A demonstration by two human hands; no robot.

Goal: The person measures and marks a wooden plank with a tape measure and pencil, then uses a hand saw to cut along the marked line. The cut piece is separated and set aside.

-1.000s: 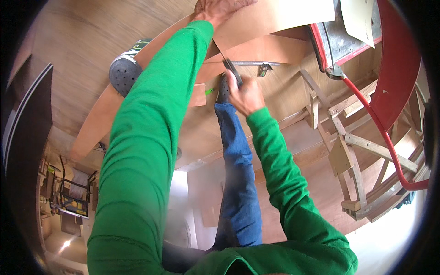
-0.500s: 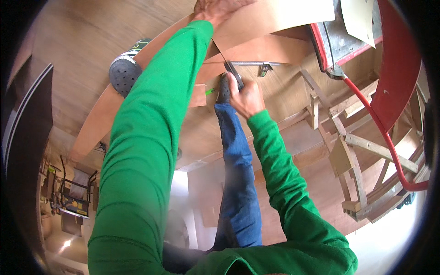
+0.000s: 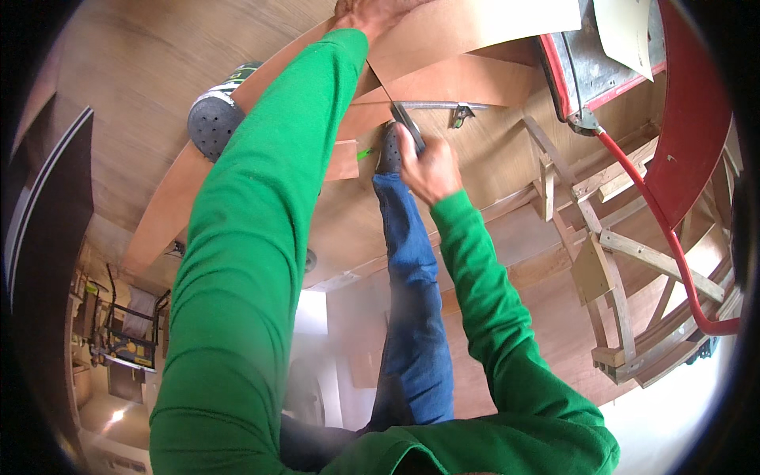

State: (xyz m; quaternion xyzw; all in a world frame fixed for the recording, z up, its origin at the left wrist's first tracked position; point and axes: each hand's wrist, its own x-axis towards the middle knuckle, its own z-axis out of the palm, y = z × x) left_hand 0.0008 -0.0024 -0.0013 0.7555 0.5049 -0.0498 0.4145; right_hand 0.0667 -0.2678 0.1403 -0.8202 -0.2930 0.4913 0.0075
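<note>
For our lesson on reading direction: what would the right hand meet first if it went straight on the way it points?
Beyond the black-handled tool that the right hand holds, probably the curved brown board; depth is unclear, so it might pass above.

Long green sleeves [image 3: 245, 229], blue jeans [image 3: 415, 293] and a perforated grey shoe [image 3: 389, 152] are worn.

Red tubing [image 3: 628, 165] curves past a wooden frame [image 3: 645, 256].
</note>
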